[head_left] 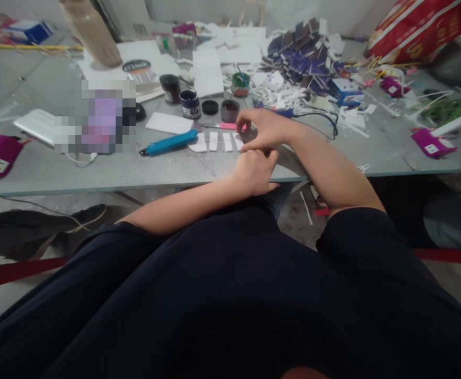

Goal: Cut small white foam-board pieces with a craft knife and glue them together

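My right hand (265, 128) reaches in from the right over the tabletop. Its fingers are curved, with a gap between forefinger and thumb, and no held thing shows. Several small white pieces lie in a row beside it, among them a white strip (227, 142). A pink-handled tool (227, 126) lies just beyond, partly behind the fingers. Against the table's front edge, right below the right hand, rests my left hand (254, 171). Its thumb stands apart from the bent fingers, and nothing is seen in it. To the left lies a blue cutter knife (170, 143).
A dark blue paint jar (190, 104), a black lid (210, 107) and a green jar (240, 84) stand behind the pieces. Farther back sits a pile of purple and white pieces (301, 52). Purple glue guns, one at right (431, 143), and a white board (169, 123) lie about.
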Demonstrator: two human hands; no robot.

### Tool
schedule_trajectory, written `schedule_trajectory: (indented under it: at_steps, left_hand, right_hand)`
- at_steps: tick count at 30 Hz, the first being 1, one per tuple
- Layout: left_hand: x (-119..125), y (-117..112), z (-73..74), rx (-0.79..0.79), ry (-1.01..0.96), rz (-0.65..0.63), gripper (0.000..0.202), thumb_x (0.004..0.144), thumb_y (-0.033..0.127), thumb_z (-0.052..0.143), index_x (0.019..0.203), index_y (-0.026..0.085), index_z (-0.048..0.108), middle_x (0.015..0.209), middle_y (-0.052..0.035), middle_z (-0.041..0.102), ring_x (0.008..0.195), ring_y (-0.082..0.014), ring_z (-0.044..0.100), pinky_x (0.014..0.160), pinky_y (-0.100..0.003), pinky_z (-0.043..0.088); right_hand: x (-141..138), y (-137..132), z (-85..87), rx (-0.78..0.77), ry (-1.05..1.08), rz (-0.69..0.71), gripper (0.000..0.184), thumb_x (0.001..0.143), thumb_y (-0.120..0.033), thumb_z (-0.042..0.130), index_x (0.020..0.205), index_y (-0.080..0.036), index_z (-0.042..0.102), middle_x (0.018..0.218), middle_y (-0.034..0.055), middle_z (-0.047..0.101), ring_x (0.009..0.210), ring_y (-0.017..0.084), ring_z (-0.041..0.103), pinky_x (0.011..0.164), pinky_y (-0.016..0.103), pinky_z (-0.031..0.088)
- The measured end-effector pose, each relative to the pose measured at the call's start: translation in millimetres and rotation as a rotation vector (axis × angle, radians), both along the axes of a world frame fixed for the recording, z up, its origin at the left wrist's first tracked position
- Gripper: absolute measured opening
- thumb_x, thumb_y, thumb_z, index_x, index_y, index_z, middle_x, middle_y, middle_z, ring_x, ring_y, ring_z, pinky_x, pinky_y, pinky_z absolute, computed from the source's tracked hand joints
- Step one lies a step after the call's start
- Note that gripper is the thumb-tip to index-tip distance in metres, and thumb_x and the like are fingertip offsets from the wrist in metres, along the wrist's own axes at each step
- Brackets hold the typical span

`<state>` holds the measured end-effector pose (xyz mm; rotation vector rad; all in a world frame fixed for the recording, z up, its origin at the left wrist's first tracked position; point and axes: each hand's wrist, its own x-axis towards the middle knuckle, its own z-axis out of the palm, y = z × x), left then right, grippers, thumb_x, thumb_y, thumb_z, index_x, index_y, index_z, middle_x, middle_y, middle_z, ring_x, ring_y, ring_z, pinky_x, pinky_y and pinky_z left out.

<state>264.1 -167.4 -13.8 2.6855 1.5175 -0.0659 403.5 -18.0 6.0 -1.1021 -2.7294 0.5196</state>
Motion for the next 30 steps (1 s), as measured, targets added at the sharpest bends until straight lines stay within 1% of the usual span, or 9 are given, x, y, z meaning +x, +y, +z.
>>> schedule_trajectory:
  at_steps: [6,10,13,15,17,21,26,28,30]
  left_hand:
    - [1.6,-0.7,1.1,0.009,0.023,0.004,0.101,0.12,0.068,0.088,0.193,0.007,0.057,0.171,-0.0387,0.079,0.15,-0.051,0.084,0.118,-0.051,0.065]
    - [1.2,-3.4,6.2,-0.006,0.058,0.039,0.105,0.12,0.072,0.088,0.197,0.011,0.052,0.195,-0.0449,0.057,0.155,-0.0514,0.082,0.115,-0.048,0.064]
    - [1.4,-4.7,9.4,-0.018,0.082,0.05,0.111,0.121,0.076,0.087,0.201,0.011,0.046,0.202,-0.0497,0.041,0.152,-0.0515,0.085,0.113,-0.047,0.064]
    - [1.3,-4.7,10.1,-0.021,0.089,0.047,0.112,0.122,0.077,0.085,0.202,0.01,0.045,0.202,-0.0513,0.04,0.15,-0.052,0.086,0.112,-0.048,0.064]
    - [0.9,-4.4,9.6,-0.022,0.088,0.047,0.113,0.122,0.077,0.085,0.203,0.01,0.045,0.202,-0.0517,0.038,0.149,-0.0522,0.086,0.112,-0.048,0.065]
    - [-0.6,-3.9,7.0,-0.015,0.088,0.041,0.114,0.122,0.078,0.085,0.202,0.007,0.045,0.201,-0.0532,0.037,0.151,-0.0538,0.086,0.114,-0.049,0.067]
    - [0.1,-3.9,6.1,-0.01,0.084,0.024,0.112,0.122,0.078,0.085,0.2,0.005,0.048,0.2,-0.0545,0.037,0.151,-0.0534,0.087,0.114,-0.049,0.068]
    - [0.5,-3.8,6.8,-0.011,0.081,0.024,0.112,0.123,0.079,0.083,0.201,0.007,0.047,0.201,-0.053,0.036,0.151,-0.0528,0.087,0.113,-0.049,0.068]
    - [0.6,-3.6,7.1,-0.011,0.08,0.029,0.113,0.123,0.079,0.083,0.203,0.009,0.046,0.203,-0.0511,0.035,0.15,-0.0521,0.087,0.112,-0.049,0.068]
  right_hand:
    - [1.1,3.9,-2.1,-0.034,0.024,-0.006,0.064,0.085,-0.052,0.112,0.141,-0.034,0.086,0.146,0.0119,0.09,0.141,0.049,0.079,0.122,0.062,0.066]
    - [27.1,11.3,14.7,0.02,0.159,-0.1,0.046,0.098,-0.053,0.105,0.135,-0.035,0.083,0.157,0.0088,0.089,0.138,0.041,0.08,0.125,0.058,0.063]
    - [62.4,23.7,31.6,0.196,0.361,-0.3,0.019,0.109,-0.03,0.097,0.121,-0.027,0.083,0.137,0.0112,0.093,0.116,0.03,0.079,0.11,0.048,0.063]
    - [85.2,33.1,39.0,0.248,0.442,-0.442,0.019,0.108,-0.009,0.094,0.111,-0.022,0.082,0.121,0.0123,0.091,0.099,0.023,0.072,0.097,0.042,0.057]
    - [102.2,39.2,42.9,0.188,0.314,-0.539,0.025,0.106,0.0,0.096,0.112,-0.021,0.084,0.119,0.0106,0.091,0.096,0.02,0.07,0.096,0.041,0.055]
    - [114.9,28.6,49.7,-0.026,-0.101,-0.616,0.02,0.113,-0.008,0.099,0.125,-0.02,0.089,0.101,0.0065,0.091,0.094,0.024,0.079,0.103,0.048,0.06]
    - [116.1,-5.5,65.0,-0.036,-0.014,-0.497,0.023,0.124,-0.016,0.088,0.145,-0.025,0.087,0.12,0.0114,0.096,0.112,0.03,0.09,0.101,0.049,0.065]
    - [115.9,-6.6,68.0,-0.051,0.023,-0.459,0.025,0.123,-0.012,0.083,0.141,-0.029,0.087,0.123,0.0099,0.096,0.114,0.03,0.092,0.103,0.049,0.068]
    - [114.2,2.2,65.4,0.005,-0.043,-0.472,0.03,0.12,-0.009,0.083,0.141,-0.03,0.087,0.135,0.0114,0.096,0.126,0.032,0.091,0.113,0.053,0.069]
